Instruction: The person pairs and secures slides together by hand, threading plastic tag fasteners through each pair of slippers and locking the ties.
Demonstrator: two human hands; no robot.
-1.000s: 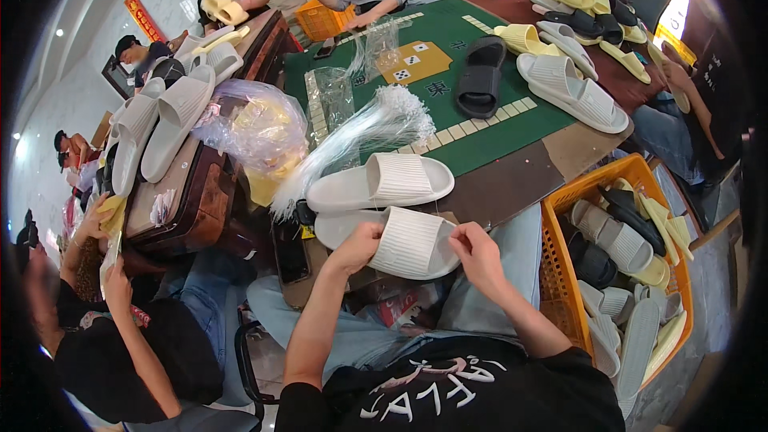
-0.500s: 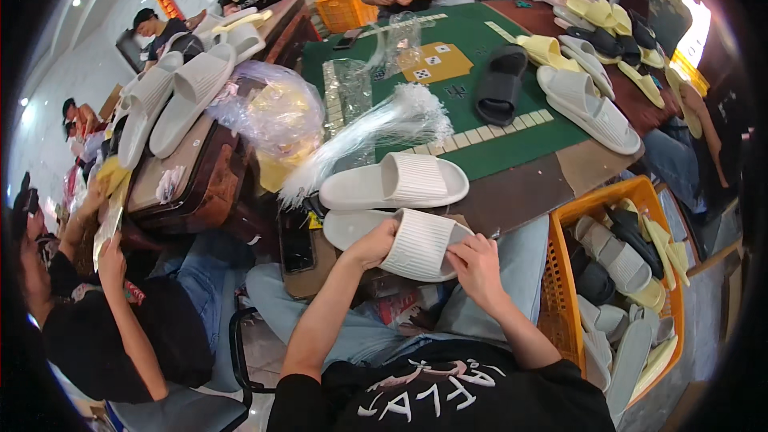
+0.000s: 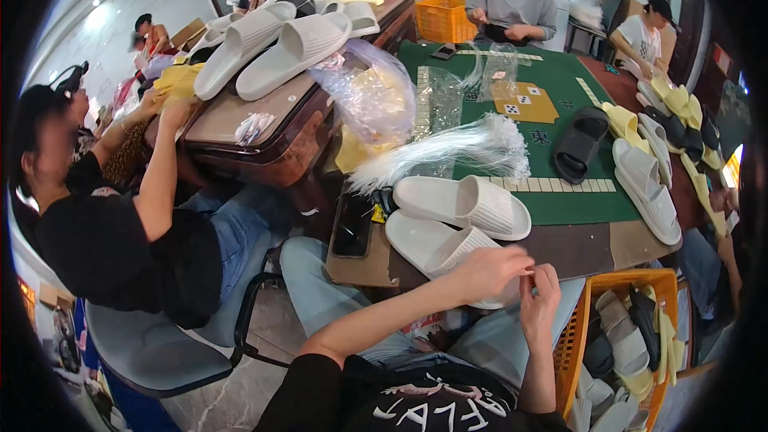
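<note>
We find the person's two hands together above the near edge of the table (image 3: 576, 244), over the toe end of the near pale slipper (image 3: 418, 242). This slipper lies sole down by the near edge, left of its middle, heel to the left and toe reaching to the edge. The left hand (image 3: 490, 269) crosses above its strap; the right hand (image 3: 541, 302) stands just beside the toe. The fingers of both hands are drawn narrow, their tips meeting; the gap is too small in this view for us to tell whether something thin is pinched there. We record the far pale slipper (image 3: 494, 206) directly behind, lying alongside the near one. A bundle of white strands (image 3: 456, 150) lies beyond the pair, and a black phone (image 3: 352, 226) at the near left corner. A black slipper (image 3: 582, 142) lies toward the right edge. Beside the near edge, to the right, stands an orange crate (image 3: 573, 336) containing slippers.
</note>
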